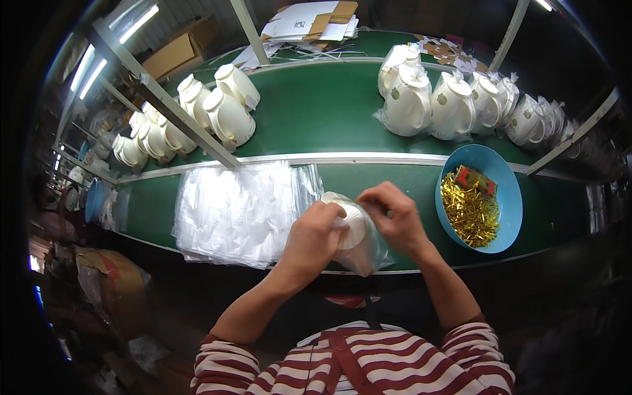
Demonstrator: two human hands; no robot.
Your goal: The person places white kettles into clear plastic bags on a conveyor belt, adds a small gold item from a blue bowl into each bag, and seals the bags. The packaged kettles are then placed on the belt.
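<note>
Before me on the workbench stands a white jug (352,232) inside a clear plastic bag (368,254). My left hand (316,232) pinches the gathered plastic at the near left of the jug's round pale end. On the other side, my right hand (397,215) has thumb and forefinger closed at the bag's upper right edge; a small piece of gold at the fingertips is too small to make out. A thick stack of flat clear plastic bags (234,212) lies left of the jug, close to my left forearm.
Right of my hands sits a blue bowl (508,212) of gold twist ties (466,212). Unwrapped white jugs (229,118) crowd the green bench (316,108) at the left; bagged jugs (407,106) stand at the right. Metal posts (185,118) rise from it. Flattened cartons (311,22) lie behind.
</note>
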